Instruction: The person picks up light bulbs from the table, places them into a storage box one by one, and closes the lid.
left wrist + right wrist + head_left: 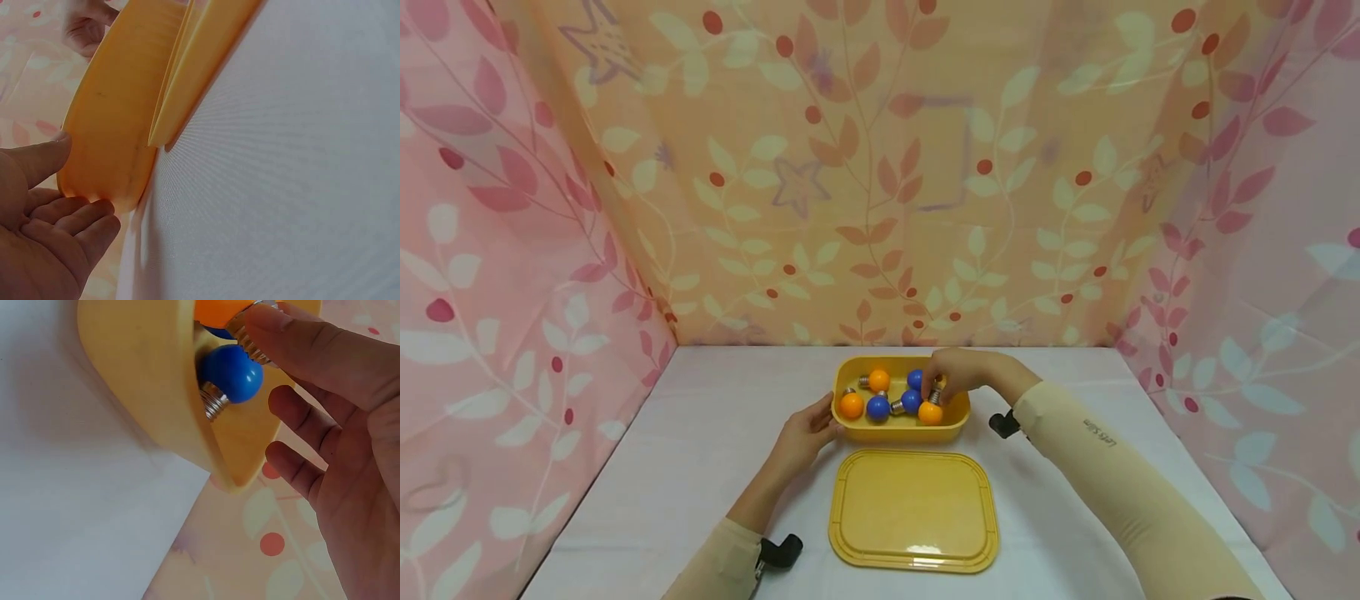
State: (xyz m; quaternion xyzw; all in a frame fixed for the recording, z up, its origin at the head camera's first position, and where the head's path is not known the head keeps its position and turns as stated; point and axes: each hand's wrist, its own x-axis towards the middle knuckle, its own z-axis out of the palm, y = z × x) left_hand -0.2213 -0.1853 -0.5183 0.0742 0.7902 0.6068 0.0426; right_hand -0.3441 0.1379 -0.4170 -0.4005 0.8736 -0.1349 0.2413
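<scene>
A yellow plastic box [887,434] holds several small light bulbs, some orange, some blue, all with silvery screw bases. My right hand [958,372] reaches over the box's right side and pinches an orange bulb [930,414] by its metal base between thumb and fingers. In the right wrist view, a blue bulb [234,374] lies just below it against the wall. My left hand [805,430] is at the box's left end. Its fingertips [103,206] touch the outer wall, with the thumb near the rim and the palm turned up.
A yellow lid [913,510] lies flat on the white table [737,400] in front of the box. Floral curtains [865,167] stand behind and at both sides. Black wrist mounts [781,552] stick out from both sleeves.
</scene>
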